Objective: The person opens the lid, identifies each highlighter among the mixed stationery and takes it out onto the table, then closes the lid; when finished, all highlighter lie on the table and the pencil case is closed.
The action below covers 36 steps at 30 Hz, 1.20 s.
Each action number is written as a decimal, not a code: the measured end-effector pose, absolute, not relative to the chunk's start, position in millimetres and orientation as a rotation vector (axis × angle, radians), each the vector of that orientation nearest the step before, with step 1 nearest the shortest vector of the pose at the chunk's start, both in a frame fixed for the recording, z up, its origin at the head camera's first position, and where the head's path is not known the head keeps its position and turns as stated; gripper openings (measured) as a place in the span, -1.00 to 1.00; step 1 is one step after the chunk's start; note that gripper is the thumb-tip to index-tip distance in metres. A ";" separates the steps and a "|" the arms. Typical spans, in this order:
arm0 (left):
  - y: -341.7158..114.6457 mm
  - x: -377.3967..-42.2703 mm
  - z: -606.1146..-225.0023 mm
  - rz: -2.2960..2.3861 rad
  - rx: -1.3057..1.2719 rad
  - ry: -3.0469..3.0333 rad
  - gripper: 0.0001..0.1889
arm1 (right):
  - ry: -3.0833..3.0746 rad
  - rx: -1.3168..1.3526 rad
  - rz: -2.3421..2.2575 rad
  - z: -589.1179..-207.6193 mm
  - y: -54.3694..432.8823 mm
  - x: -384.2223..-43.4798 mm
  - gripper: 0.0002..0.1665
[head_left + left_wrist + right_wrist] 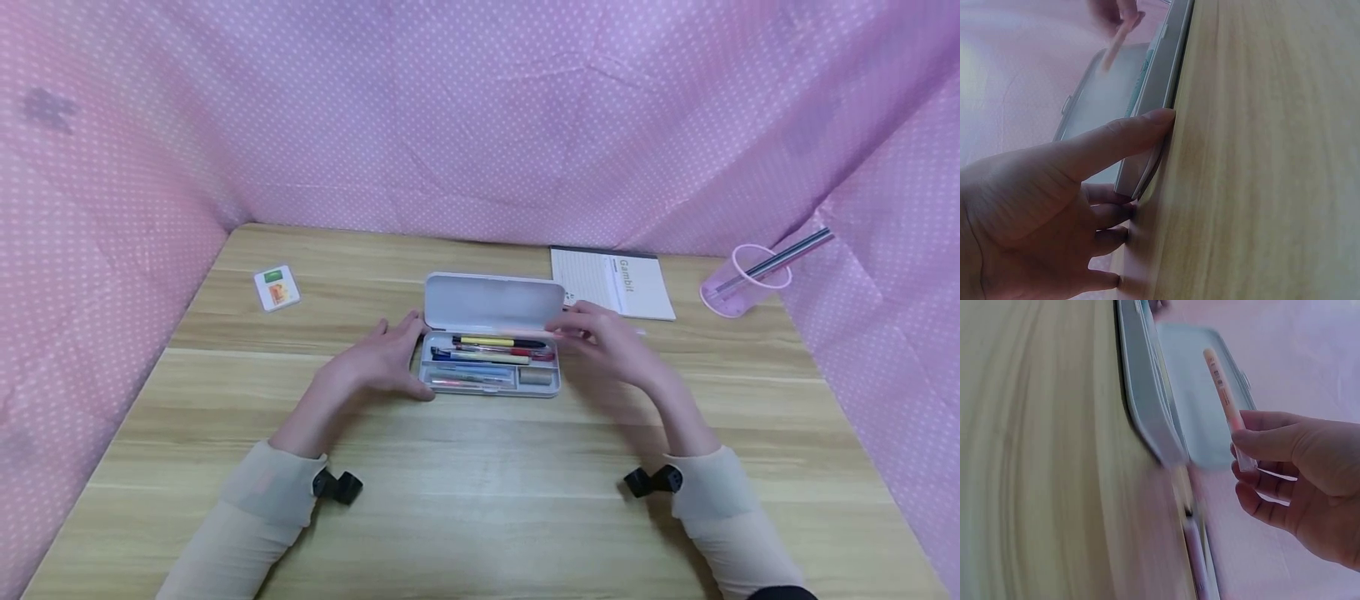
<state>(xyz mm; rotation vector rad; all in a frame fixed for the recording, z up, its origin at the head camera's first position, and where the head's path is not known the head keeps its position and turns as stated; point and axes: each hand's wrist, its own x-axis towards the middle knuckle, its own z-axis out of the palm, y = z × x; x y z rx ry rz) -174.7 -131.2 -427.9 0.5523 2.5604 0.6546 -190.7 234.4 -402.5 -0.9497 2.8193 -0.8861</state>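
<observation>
While the left hand (381, 360) braces the pencil case (1163, 78) at its left end, fingers spread, unclenched | right hand (603, 337) pinches a slim pinkish stick (1225, 394) near the case's right rear corner | best worked lightly, stick clear of the raised lid (495, 302), case steadied

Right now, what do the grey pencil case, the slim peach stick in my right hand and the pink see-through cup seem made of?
The grey rectangular pencil case: painted metal or plastic, satin, judging by its smooth, thin-rimmed lid. The slim peach stick: probably plastic, smooth, since one end looks translucent. The pink round cup: plastic or fine mesh, finish unclear; dark rods show through its wall.
</observation>
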 end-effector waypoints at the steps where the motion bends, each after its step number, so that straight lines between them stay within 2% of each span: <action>1: -131.2 -174.9 -427.4 0.650 0.554 2.559 0.04 | 2.831 -0.942 -0.889 -402.8 242.1 -190.4 -0.71; 7: -133.5 -175.7 -429.1 0.645 0.553 2.553 0.03 | 2.900 -0.984 -0.868 -407.8 287.1 -195.0 -0.68; 13: -134.4 -174.6 -430.4 0.650 0.535 2.547 0.02 | 2.957 -0.935 -0.782 -409.4 314.8 -198.1 -0.73; 24: -132.8 -175.0 -426.8 0.654 0.554 2.554 0.04 | 3.001 -0.890 -0.648 -411.0 330.1 -198.2 -0.79; 36: -133.5 -175.3 -427.3 0.654 0.572 2.558 0.06 | 2.988 -0.860 -0.572 -416.5 332.2 -200.5 -0.76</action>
